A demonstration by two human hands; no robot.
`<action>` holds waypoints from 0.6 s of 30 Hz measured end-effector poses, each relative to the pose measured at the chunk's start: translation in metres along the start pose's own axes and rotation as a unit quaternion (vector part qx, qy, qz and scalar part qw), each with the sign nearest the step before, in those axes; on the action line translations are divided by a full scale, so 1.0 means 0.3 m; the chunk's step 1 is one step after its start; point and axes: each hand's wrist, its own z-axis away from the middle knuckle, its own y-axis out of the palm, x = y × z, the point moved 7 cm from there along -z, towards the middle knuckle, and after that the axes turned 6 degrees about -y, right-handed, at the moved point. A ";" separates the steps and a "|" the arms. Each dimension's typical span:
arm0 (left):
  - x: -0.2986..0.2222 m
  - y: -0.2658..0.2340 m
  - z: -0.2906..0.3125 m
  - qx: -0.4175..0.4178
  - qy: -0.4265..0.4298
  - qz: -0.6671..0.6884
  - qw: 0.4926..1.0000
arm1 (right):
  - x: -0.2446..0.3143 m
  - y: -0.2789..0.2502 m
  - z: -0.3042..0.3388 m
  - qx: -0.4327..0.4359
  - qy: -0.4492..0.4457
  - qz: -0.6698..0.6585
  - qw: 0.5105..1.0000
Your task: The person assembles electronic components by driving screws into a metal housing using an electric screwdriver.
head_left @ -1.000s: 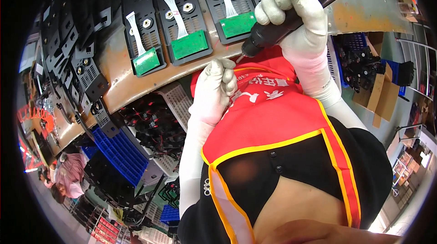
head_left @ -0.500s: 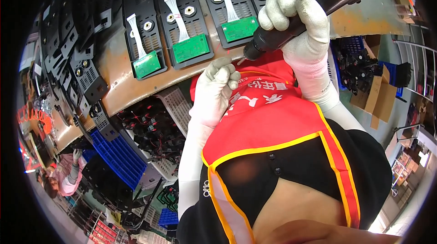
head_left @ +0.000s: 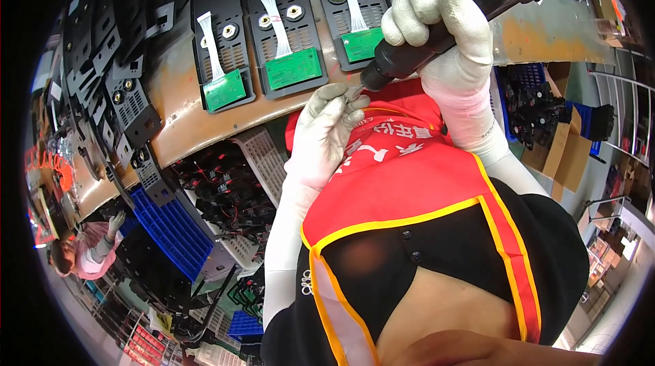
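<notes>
In my right hand [head_left: 443,21] is a black power screwdriver [head_left: 402,59], its nose angled down toward the left. My left hand [head_left: 331,117], in a white glove, has its fingers pinched together right at the tool's bit; whatever small piece they hold is too small to make out. Beyond my hands, black perforated metal panels [head_left: 249,32] lie in a row on the bench. Green circuit boards [head_left: 293,69] sit on their near ends, each with a white ribbon cable [head_left: 274,21] running away from me beside brass-coloured round fittings [head_left: 294,12].
More black panels [head_left: 129,86] are piled at the left of the bench [head_left: 205,130]. Under its edge stand a grey crate [head_left: 263,161] and a blue crate [head_left: 170,233]. At the right are a cardboard box [head_left: 566,151] and dark parts. Another person [head_left: 92,250] is at far left.
The screwdriver's nose has shifted slightly left and down, and my left fingers have moved right to meet its bit. The bench and panels appear slightly shifted to the right in view.
</notes>
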 end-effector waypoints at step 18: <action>0.053 -0.013 -0.029 0.037 -0.045 0.055 0.997 | -0.017 0.001 0.006 0.057 -0.029 -0.011 0.998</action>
